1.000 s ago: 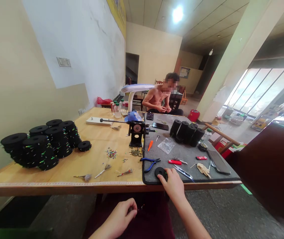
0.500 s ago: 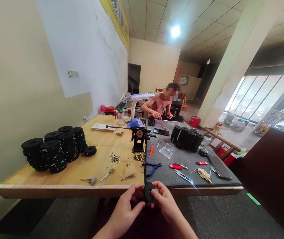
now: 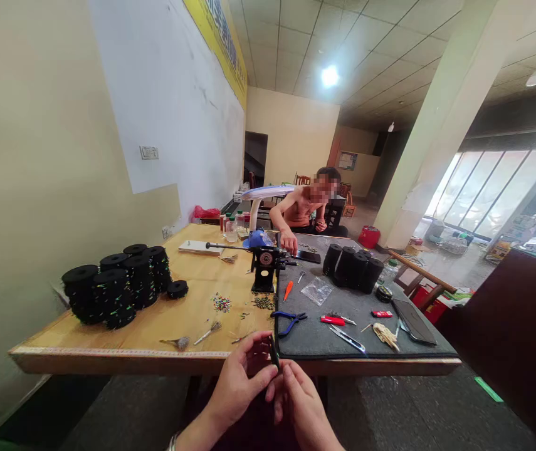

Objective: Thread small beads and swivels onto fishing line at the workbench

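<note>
A: Where is the main item now?

B: At the lower centre of the frame, a black disc (image 3: 274,352) is held up edge-on, just in front of the table (image 3: 183,313). It is gripped between the thumb and fingers of the left hand (image 3: 242,373).

A: And the other hand?

B: The right hand (image 3: 303,401) is placed just beside the disc's lower edge, thumb and fingertips drawn into a narrow pinch. Whether anything thin is held there cannot be told.

A: What has just changed?

B: A second ago the disc was lying on the grey mat (image 3: 315,338); then it was lifted and held by both hands, its flat face shown. Now it has been turned — only its rim is seen. For the work, this seems to mean that the disc is steadied by the left hand, while the rim is left within reach of the right fingertips.

A: What is found around it?

B: Blue-handled pliers (image 3: 291,322) are seen above the hands, with coloured beads (image 3: 221,302) at left of centre. Stacked black rolls (image 3: 115,297) are set at the left. Near the centre, a co-worker's hand (image 3: 289,242) has been lowered beside a phone (image 3: 308,256).
</note>
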`<state>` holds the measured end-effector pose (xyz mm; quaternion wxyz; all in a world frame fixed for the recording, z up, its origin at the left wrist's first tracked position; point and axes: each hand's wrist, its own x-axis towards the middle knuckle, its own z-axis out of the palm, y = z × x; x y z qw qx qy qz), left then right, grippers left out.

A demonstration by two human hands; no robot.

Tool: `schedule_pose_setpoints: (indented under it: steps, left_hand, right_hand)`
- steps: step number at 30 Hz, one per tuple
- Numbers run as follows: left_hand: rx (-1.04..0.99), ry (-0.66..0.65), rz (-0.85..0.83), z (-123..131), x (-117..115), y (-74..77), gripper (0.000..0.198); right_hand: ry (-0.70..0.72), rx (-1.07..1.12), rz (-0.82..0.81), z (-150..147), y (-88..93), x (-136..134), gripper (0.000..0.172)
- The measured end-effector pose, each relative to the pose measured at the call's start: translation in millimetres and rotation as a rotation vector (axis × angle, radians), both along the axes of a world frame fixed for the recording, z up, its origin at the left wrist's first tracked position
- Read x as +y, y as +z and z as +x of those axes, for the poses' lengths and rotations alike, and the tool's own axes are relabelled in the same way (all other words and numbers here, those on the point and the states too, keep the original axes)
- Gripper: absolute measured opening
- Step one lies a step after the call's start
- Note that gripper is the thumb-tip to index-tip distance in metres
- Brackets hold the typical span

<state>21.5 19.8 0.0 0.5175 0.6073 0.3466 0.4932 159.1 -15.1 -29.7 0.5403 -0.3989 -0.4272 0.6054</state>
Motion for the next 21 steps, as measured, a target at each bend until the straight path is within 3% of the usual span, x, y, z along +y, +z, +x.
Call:
schedule_pose_setpoints:
  steps: [4,7,10,13,16,21]
  left_hand:
    - [0.058,-0.06,0.005,-11.1,11.5,4.0,0.047]
    - [0.161,-0.163,0.03,-19.6,14.7,6.4,0.044]
    - [0.235,-0.272,0.032,-23.1,10.5,8.4,0.049]
    - [0.154,-0.354,-0.043,-21.6,1.4,11.3,0.064]
    - [-0.028,-0.426,-0.134,-17.7,-5.8,13.0,0.062]
    - [-0.226,-0.337,-0.206,-10.1,-7.1,2.7,0.05]
  right_hand:
    - [-0.003,-0.434,0.153,5.2,6.9,-12.3,0.034]
    - [-0.063,-0.726,0.354,16.4,31.2,-14.4,0.025]
    - [-0.058,-0.835,0.446,26.3,54.8,-4.8,0.02]
    - [-0.026,-0.731,0.368,33.0,57.7,11.6,0.024]
    - [0.1,-0.462,0.135,35.0,40.0,22.9,0.032]
    - [0.147,0.029,-0.156,24.6,14.2,18.0,0.039]
